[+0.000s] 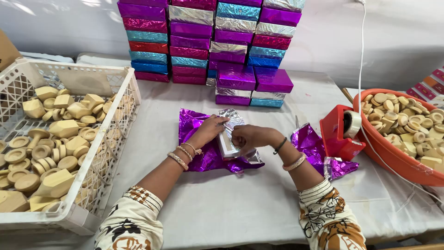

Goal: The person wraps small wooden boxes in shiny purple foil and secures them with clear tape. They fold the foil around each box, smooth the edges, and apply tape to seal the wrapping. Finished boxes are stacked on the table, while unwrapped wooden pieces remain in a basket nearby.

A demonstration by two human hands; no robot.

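At the table's left edge a white lattice crate (115, 120) holds pale wooden pieces (51, 148), and bare white tablecloth (222, 208) lies open between it and the arms. In the middle, below a stack of foil-wrapped boxes (208, 41), the left hand (208, 131) presses curled fingers on a small box (229, 139) lying on a purple foil sheet (203, 153), while the right hand (249, 136) pinches the foil at the box's side. Rightward sit a red tape dispenser (340, 132) and an orange basin (397, 157) of wooden discs (407, 125) at the table's right edge.
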